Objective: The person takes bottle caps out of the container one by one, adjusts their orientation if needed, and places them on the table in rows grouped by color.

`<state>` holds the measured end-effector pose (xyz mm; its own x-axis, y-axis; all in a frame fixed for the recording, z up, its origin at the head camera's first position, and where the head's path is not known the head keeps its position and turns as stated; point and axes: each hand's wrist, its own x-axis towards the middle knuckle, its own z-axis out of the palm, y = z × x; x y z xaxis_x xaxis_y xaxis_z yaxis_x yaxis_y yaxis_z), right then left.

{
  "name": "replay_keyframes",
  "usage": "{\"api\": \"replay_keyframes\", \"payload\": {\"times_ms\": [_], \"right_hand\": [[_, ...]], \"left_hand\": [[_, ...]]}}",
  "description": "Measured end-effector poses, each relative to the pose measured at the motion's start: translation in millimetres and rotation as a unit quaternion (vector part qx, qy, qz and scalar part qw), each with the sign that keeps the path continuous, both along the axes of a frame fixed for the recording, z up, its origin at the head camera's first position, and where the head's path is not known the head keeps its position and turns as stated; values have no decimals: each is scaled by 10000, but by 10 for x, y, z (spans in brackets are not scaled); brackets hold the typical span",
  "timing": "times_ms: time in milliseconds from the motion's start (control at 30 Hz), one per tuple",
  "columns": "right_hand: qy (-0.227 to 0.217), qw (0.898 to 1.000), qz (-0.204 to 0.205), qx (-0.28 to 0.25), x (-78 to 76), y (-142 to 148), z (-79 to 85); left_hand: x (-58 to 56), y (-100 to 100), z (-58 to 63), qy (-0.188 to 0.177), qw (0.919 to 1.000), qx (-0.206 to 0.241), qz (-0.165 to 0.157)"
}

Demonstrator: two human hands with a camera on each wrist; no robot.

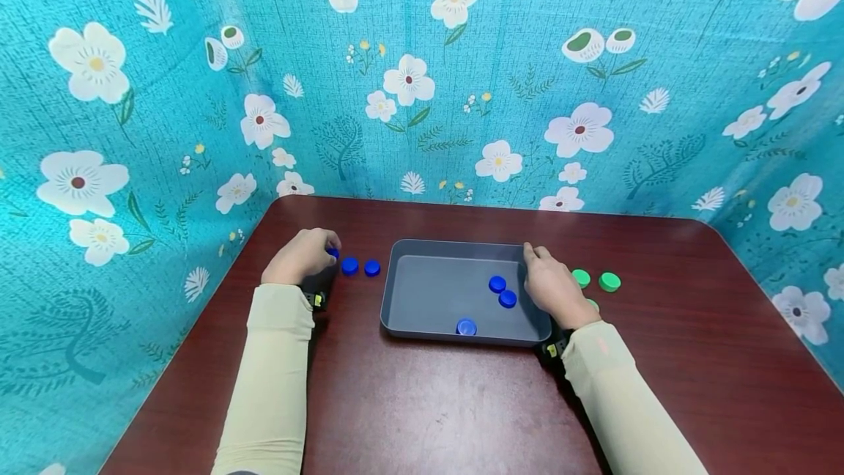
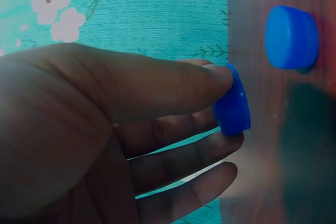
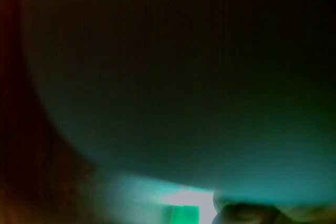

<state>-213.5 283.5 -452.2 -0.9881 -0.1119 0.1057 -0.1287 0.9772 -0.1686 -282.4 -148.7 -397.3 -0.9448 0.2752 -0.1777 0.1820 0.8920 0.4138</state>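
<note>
My left hand point(image 1: 305, 255) pinches a blue bottle cap point(image 2: 233, 106) between thumb and fingertips, at the left of the table. In the left wrist view the cap is on edge, its other fingers spread below. Two more blue caps point(image 1: 350, 266) lie just right of that hand. My right hand point(image 1: 555, 286) holds the right rim of a shallow grey tray point(image 1: 428, 277); its fingertips are at the far right corner, and its thumb is hard to make out. Inside the tray are three blue caps point(image 1: 497, 284), two close together and one by the near wall.
Green caps point(image 1: 609, 281) lie right of the tray, one partly hidden by my right hand. The dark red-brown table point(image 1: 422, 402) meets a blue floral cloth point(image 1: 409, 130) at its back and sides. A dark surface fills most of the right wrist view.
</note>
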Motion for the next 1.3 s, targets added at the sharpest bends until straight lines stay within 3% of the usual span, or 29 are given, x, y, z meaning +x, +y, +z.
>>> {"api": "replay_keyframes", "payload": {"times_ms": [500, 1300], "right_hand": [[-27, 10000, -20, -38, 28, -4, -12], [-69, 10000, -50, -30, 3, -3, -1]], "left_hand": [[-73, -27, -188, -122, 9999, -72, 43], [-100, -59, -284, -124, 9997, -24, 192]]}}
